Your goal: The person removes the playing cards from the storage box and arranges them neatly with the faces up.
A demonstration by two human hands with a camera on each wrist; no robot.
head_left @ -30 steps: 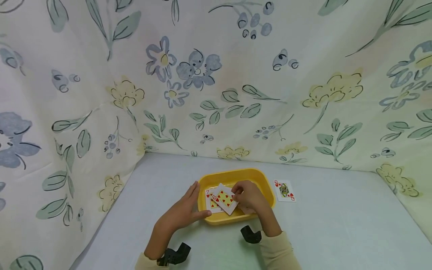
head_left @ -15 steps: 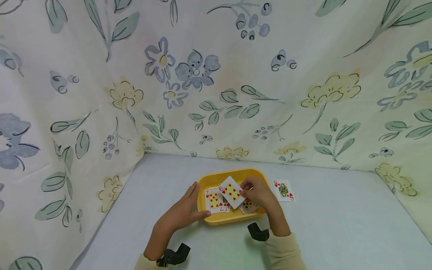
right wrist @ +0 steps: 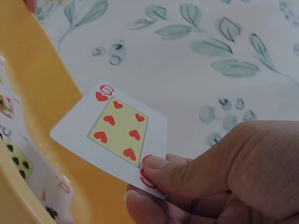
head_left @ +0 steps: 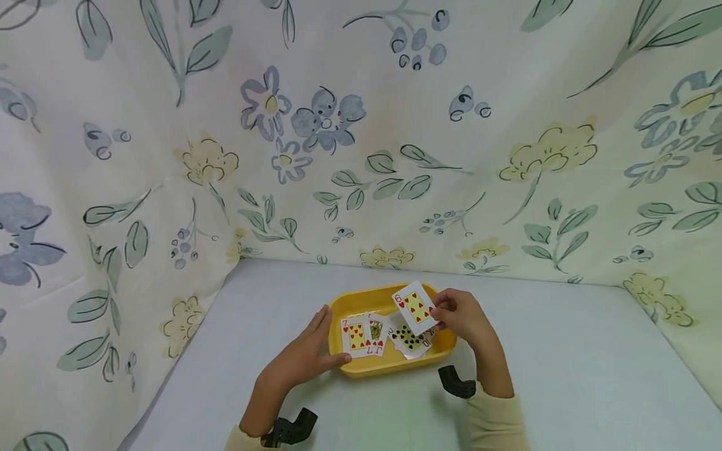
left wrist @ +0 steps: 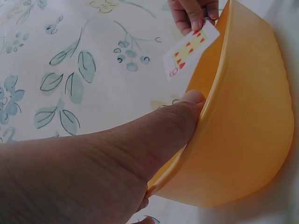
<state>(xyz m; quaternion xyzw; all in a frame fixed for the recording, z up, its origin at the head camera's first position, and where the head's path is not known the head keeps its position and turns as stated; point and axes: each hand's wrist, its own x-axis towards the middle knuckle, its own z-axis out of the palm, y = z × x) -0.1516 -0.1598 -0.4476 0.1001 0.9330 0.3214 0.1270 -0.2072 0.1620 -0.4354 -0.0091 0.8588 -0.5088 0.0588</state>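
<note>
My right hand (head_left: 465,315) pinches a six of hearts (head_left: 416,308) by its near right corner, with the thumb (right wrist: 173,175) on the face. The card is raised and tilted over the right part of a yellow tray (head_left: 361,304). My left hand (head_left: 304,347) rests against the tray's left end, its fingers extended along the outside and the thumb (left wrist: 182,109) over the rim. Inside the tray, a seven of hearts (head_left: 355,338) overlaps a jack (head_left: 376,329) at the left. A black-suited card (head_left: 407,339) lies over other cards at the right.
The tray stands on a pale table (head_left: 282,294). A floral cloth (head_left: 338,207) hangs behind and to the left. A black wrist mount (head_left: 458,383) sits by the right forearm, another mount (head_left: 293,427) by the left.
My right hand has lifted the six of hearts and carried it rightward, uncovering the black-suited card. The queen of hearts right of the tray has passed out of sight behind the hand. The left hand stays put.
</note>
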